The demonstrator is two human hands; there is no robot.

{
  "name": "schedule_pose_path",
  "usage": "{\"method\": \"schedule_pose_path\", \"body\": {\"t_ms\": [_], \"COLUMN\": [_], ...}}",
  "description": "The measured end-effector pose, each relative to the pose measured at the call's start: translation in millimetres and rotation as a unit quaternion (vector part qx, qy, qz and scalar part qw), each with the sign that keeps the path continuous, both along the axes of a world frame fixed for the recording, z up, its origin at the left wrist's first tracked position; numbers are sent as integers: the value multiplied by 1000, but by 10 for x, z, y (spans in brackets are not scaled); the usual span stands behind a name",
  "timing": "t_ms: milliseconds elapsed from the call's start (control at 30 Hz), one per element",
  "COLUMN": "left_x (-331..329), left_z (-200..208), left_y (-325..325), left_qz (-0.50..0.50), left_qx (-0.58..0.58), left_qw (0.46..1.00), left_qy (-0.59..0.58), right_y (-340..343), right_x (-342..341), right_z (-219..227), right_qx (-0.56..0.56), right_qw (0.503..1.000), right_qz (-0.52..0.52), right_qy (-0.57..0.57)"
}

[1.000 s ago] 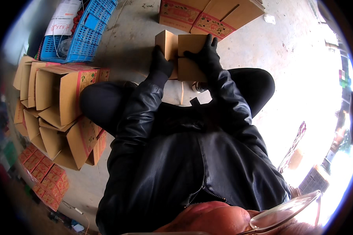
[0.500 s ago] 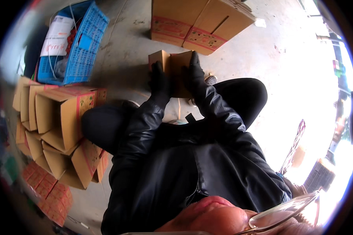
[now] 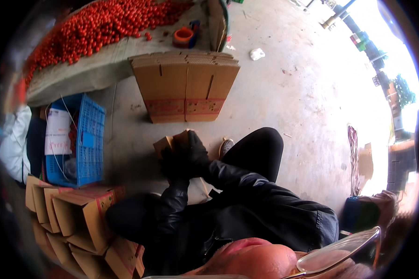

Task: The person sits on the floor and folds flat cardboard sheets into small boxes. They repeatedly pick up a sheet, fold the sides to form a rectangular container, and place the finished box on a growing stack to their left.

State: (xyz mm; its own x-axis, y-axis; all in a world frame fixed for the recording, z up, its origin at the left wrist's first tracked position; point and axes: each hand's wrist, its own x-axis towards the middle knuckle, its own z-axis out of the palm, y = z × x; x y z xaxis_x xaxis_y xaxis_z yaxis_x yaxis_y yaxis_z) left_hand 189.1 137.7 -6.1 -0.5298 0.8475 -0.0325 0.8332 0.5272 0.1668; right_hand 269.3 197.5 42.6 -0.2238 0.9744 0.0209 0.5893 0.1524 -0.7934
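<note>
Both my hands wear black gloves and are close together on a small brown cardboard box (image 3: 163, 145) between my knees. My right hand (image 3: 195, 156) reaches over the box's right side, its fingers bent around the upper edge. Lower down and to the left, my left hand (image 3: 173, 168) is against the box's near side; its fingers are mostly lost in dark shadow. The gloves cover much of the box, and only its far left panels show. Just beyond it stands a bundle of flattened cardboard boxes (image 3: 172, 90) with a red printed band.
Opened cardboard boxes (image 3: 81, 223) are stacked at my left. Behind them is a blue plastic crate (image 3: 91, 139). At the far left, a table (image 3: 104, 63) bears a heap of small red tomatoes (image 3: 97, 28) and an orange tape roll (image 3: 183, 35). A person's light sleeve (image 3: 16, 144) shows at the left edge.
The view has tilted up, bringing the tomato table into sight. My hands have drawn together from opposite sides of the box, the right one crossing over it.
</note>
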Motion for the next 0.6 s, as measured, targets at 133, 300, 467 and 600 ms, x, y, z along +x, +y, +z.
{"method": "schedule_pose_path", "body": {"t_ms": [133,300,467,600], "left_x": [-122,-659,-588,-579], "left_z": [19,-943,-803,-447], "left_y": [125,28,61,136], "left_qz": [173,-150,-106,-4], "left_qx": [55,27,228,38], "left_qw": [934,986,968,982], "left_qy": [-309,63,-22,-186], "right_y": [-23,295,4,-87], "right_x": [-30,231,25,-142], "right_z": [30,-787,-720,-434], "right_qx": [11,-80,47,45], "right_qw": [1000,979,998,999], "right_qz": [-22,50,-37,1], "right_qy": [-12,179,-13,-26]}}
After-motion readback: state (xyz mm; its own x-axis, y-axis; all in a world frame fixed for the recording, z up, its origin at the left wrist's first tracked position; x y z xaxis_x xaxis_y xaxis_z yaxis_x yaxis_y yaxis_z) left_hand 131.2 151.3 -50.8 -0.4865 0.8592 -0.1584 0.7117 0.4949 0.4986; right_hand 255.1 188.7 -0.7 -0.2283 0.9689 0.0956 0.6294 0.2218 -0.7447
